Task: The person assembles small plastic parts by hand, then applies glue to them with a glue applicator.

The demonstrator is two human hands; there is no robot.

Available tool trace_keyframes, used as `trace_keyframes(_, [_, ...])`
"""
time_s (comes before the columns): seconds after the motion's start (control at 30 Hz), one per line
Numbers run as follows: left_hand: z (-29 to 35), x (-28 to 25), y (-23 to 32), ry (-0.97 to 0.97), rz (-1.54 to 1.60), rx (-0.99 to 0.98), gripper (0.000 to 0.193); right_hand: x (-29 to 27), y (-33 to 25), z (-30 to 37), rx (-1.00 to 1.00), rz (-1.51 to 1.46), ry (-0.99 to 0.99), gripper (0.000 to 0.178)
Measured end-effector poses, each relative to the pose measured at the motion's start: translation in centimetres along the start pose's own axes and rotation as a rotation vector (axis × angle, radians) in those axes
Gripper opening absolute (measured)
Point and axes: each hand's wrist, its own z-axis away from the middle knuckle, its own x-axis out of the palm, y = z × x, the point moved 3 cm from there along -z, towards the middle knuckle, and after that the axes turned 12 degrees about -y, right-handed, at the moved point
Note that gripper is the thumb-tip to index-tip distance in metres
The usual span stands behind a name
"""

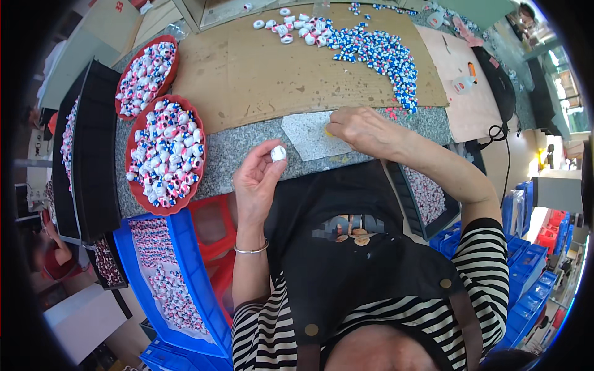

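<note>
My left hand pinches a small white rounded piece with a dark spot on it, between thumb and fingers, just over the table's near edge. To its right, my right hand is closed, with its fingertips down at a pale speckled sheet. Something small and yellow shows under those fingertips; the fingers hide most of it and I cannot make out what it is. Beyond my hands lies a heap of small blue-and-white pieces, with larger white-and-pink pieces at its left end.
Brown cardboard covers much of the granite table. Two red scalloped bowls full of white, pink and blue pieces, a nearer bowl and a farther bowl, stand at left. A blue tray sits below them. A small bottle stands right.
</note>
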Motion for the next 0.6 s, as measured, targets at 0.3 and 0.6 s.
trace_keyframes(0.3, [-1.6, 2.1, -2.4, 0.077, -0.173, 0.065, 0.031, 0.6, 0.4, 0.7, 0.049, -0.067, 0.056, 0.023])
trace_keyframes(0.6, [-3.2, 5.8, -1.8, -0.041, -0.552, 0.268, 0.033, 1.9, 0.1, 2.7, 0.457, -1.415, 0.232, 0.019])
